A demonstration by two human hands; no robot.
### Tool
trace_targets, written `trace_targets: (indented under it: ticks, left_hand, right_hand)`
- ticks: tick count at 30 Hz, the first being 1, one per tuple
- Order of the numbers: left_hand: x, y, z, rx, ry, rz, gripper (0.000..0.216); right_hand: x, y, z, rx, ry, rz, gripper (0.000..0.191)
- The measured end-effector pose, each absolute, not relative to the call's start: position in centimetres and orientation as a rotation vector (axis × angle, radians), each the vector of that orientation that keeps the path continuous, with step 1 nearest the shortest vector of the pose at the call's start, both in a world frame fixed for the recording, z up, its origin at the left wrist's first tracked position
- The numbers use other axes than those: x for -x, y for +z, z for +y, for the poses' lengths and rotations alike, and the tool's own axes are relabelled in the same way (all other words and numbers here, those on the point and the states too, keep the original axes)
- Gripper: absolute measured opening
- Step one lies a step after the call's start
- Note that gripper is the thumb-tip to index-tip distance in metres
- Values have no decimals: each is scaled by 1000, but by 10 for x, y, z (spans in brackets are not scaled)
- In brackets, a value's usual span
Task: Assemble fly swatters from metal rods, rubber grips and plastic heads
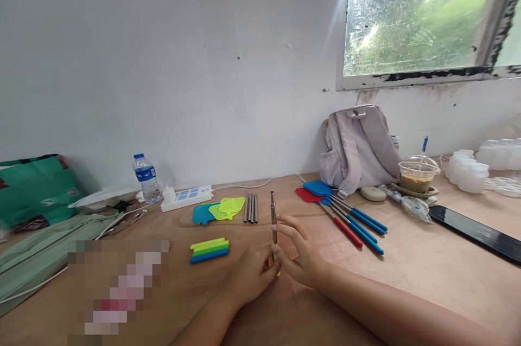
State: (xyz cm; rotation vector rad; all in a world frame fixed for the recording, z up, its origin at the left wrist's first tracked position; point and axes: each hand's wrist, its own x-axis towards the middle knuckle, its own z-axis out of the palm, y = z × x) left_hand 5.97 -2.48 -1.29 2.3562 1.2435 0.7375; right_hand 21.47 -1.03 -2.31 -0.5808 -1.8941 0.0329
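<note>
A telescopic metal rod stands nearly upright in front of me, its lower end in a yellow-green handle that my fingers mostly cover. My left hand is closed around the handle. With thumb and fingers, my right hand grips the lower rod and the handle's top. Beyond them lie several loose metal rods and, to their left, yellow-green swatter heads and a blue swatter head. Several loose handles, including a blue handle, lie left of my hands.
Fly swatters with blue and red heads lie to the right. Behind are a backpack, a power strip and a water bottle. A drink cup, white bottles and a black phone-like slab are farther right.
</note>
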Motion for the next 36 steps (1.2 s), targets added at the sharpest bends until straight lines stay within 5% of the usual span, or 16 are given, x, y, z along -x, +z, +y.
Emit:
trace_targets:
  ticks: [14, 36]
  left_hand:
    - [-57, -12, -24, -2326, 778, 1221, 17]
    - [-36, 4, -16, -2723, 712, 1180, 17]
  right_hand:
    - [-215, -18, -15, 604, -84, -2018, 44]
    - [-212, -27, -6, 507, -65, -1936, 18]
